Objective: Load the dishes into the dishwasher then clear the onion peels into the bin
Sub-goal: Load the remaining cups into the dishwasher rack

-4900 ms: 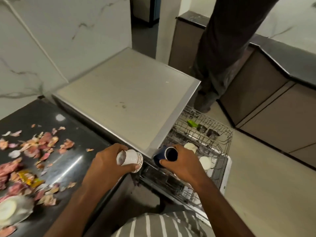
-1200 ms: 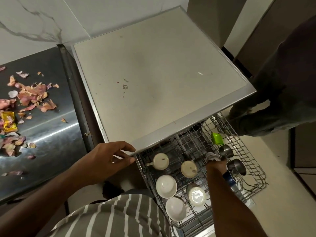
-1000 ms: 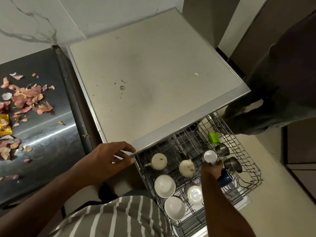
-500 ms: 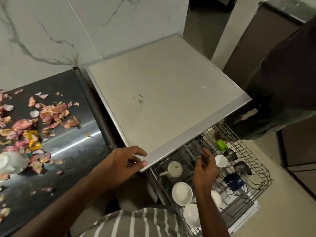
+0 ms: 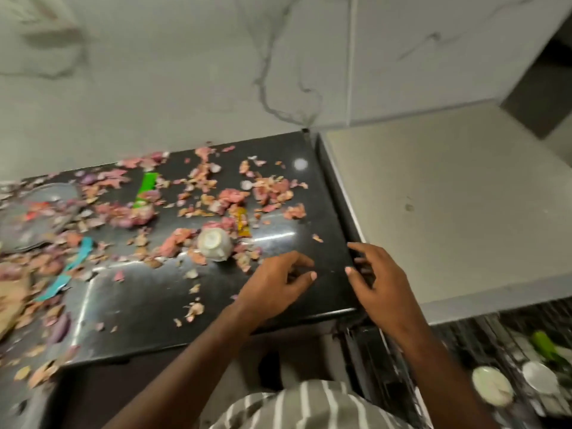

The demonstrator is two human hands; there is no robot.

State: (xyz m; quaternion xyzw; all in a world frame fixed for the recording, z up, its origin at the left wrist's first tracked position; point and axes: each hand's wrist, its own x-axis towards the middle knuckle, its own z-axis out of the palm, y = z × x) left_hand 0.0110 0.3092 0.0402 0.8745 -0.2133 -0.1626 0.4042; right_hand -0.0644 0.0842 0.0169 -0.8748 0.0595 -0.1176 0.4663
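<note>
At the far left edge of the black countertop [image 5: 148, 301] lies a steel plate [image 5: 34, 215], blurred and strewn with scraps. Onion peels [image 5: 235, 196] are scattered over most of the counter, thickest toward the back edge, with a green wrapper [image 5: 147, 185], a blue strip [image 5: 72, 267] and a yellow sachet [image 5: 242, 222] among them. Near the middle, a white cup [image 5: 215, 244] rests upside down or on its side amid the peels; blur hides which.

The left hand [image 5: 275, 286] hovers over the counter's front right part, fingers loosely spread, holding nothing. The right hand [image 5: 379, 283] is just beside it at the counter's right edge, fingers likewise relaxed and empty; whether they touch the edge I cannot tell.

Further right is the dishwasher's pale top [image 5: 458, 199], and below it, at the lower right, the pulled-out rack [image 5: 507, 366] already holding white bowls [image 5: 492, 387].

Loading seems still in hand: the white cup and steel plate remain on the counter. The next move likely calls for reaching left past the peels to the cup, gripping it firmly, and carrying it to a free slot in the rack.
</note>
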